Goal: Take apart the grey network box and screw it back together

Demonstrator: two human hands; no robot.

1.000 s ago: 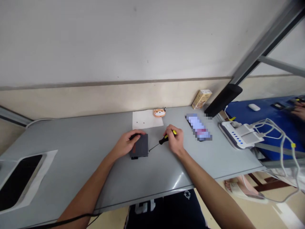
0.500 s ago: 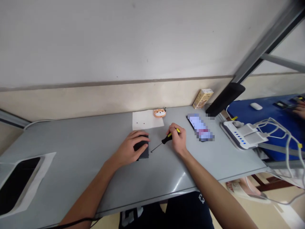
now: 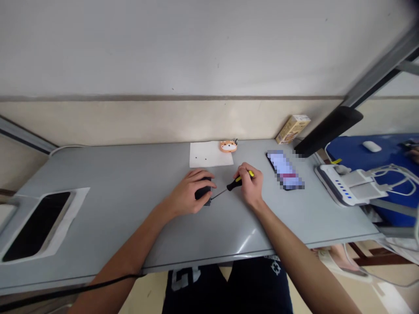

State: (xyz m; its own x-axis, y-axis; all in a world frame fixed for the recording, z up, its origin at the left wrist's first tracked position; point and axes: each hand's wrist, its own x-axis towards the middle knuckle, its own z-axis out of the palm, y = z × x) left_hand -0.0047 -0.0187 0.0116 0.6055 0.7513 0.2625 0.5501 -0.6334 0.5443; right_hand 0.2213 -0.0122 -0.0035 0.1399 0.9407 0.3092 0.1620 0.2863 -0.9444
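My left hand (image 3: 191, 192) is closed round a small dark box-shaped object (image 3: 203, 192) on the grey desk, its fingers over the top and much of it hidden. In my right hand (image 3: 252, 185) is a screwdriver (image 3: 234, 183) with a black and yellow handle. Its thin shaft slants down to the left, and the tip meets the right side of the dark object near its lower corner. Behind the hands lies a white sheet of paper (image 3: 209, 161) with a few tiny dark bits on it. An orange animal-faced case (image 3: 228, 146) rests on the paper's far right corner.
A phone with a blurred screen (image 3: 284, 170) lies right of my right hand. Farther right are a carton (image 3: 292, 129), a black cylinder (image 3: 329, 131) and a white charging dock (image 3: 342, 189) with cables. A black-screened tablet (image 3: 37, 224) lies at left. Part of another person's hand shows at far right.
The screwdriver tip has come from just beside the dark object to touching its side. The dark object is turned or tilted a little in my left hand. The whole view has shifted slightly.
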